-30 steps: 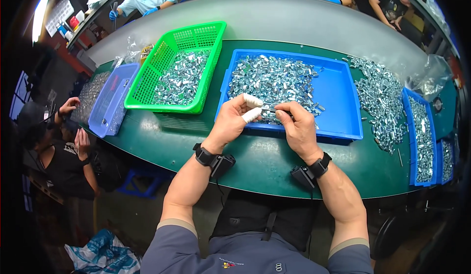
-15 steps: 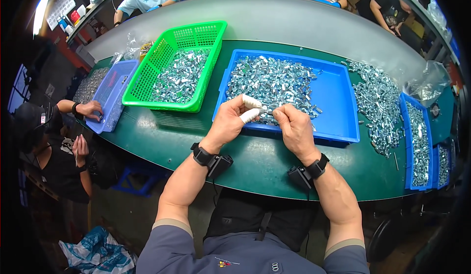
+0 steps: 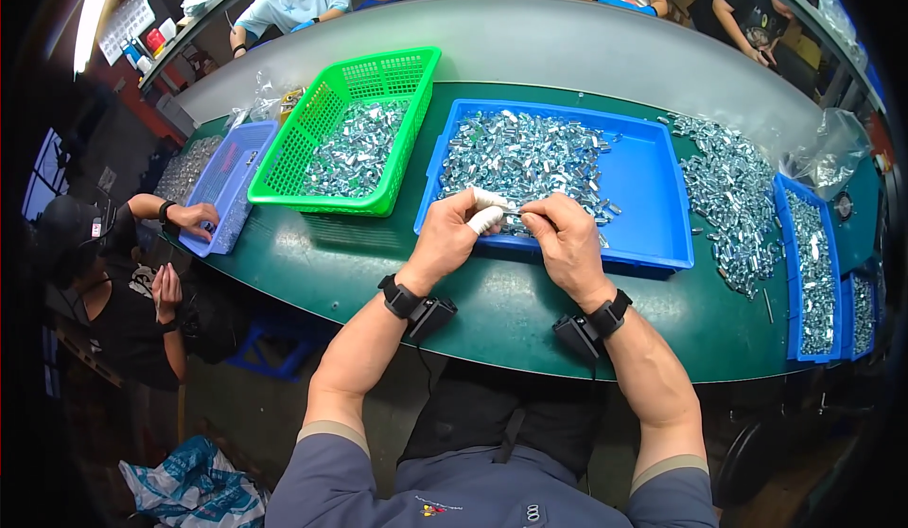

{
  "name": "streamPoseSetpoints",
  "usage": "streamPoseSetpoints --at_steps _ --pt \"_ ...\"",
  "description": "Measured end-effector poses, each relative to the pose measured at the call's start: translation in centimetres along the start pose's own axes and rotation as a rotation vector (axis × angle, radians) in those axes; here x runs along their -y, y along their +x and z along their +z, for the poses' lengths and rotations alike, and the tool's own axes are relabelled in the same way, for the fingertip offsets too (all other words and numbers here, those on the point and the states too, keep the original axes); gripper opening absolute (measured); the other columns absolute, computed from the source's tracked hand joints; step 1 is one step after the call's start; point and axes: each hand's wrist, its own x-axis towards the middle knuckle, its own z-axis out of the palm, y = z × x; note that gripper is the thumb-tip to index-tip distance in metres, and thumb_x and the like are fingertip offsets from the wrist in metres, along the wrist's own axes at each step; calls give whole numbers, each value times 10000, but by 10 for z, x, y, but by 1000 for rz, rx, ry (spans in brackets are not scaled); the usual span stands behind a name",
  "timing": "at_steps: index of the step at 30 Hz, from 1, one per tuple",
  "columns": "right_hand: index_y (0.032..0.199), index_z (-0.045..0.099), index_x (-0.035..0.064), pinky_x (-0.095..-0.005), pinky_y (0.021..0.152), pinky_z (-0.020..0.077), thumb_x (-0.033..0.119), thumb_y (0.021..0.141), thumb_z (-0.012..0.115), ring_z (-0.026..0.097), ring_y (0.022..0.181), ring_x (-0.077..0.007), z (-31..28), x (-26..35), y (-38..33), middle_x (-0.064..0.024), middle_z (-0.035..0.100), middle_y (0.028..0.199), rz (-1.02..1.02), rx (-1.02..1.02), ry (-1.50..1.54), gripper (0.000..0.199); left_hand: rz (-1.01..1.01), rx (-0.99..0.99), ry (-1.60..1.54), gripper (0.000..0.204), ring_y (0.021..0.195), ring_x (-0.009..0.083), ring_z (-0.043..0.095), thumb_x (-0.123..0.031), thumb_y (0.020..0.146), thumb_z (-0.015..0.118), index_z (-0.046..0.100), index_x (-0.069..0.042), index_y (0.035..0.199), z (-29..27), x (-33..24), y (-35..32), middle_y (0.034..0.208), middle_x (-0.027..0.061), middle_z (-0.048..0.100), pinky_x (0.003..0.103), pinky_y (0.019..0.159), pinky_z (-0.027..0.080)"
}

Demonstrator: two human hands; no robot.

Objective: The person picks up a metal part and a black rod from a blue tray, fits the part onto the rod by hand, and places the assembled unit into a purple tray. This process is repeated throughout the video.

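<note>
Above the near edge of a blue tray, my two hands meet. My left hand, with thumb and forefinger wrapped in white tape, is closed in a pinch on a small metal part. From the other side my right hand pinches the same part, its thumb and forefinger pressed together. The part is thin and mostly hidden by the fingertips. Below and beyond the hands, many small shiny metal cylinders fill the left side of the tray.
A green basket of metal pieces stands left, with a purple-blue tray where a co-worker's hand reaches in. Loose cylinders lie right of the blue tray, then a narrow blue bin. Several people sit behind the grey barrier.
The view has shifted slightly. My hands stay together at the tray's near edge, the right fingers turned a little around the small metal part.
</note>
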Motion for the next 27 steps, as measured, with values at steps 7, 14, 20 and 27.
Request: streamPoseSetpoints --at_steps 7,14,20,27 --pt "1059 738 -8 -307 782 535 88 978 738 661 848 -172 -3 0 0 -74 708 950 118 -64 158 126 223 -223 345 120 823 85 663 -99 1037 721 747 -6 1108 -46 -54 0 915 14 737 261 759 548" --pt "1080 740 -17 -295 797 538 62 960 747 676 880 -147 -41 -13 3 -66 732 954 180 106 143 144 450 -382 1021 177 902 179 717 -94 976 777 744 -13 1130 -127 -75 6 1000 69 761 332 798 570" --pt "1073 749 -19 -294 801 542 70 964 744 692 885 -154 -53 -20 -13 -82 749 954 221 95 145 141 256 104 708 267 998 334 713 -109 893 824 756 -65 1148 -36 -41 19 1035 150 740 414 884 569" --pt "1066 755 -13 -305 764 532 69 955 750 687 846 -177 -47 -10 -12 -89 738 943 165 67 107 139 190 465 742 194 903 328 707 -117 913 814 740 -33 1071 -5 -27 42 970 135 719 412 819 565"
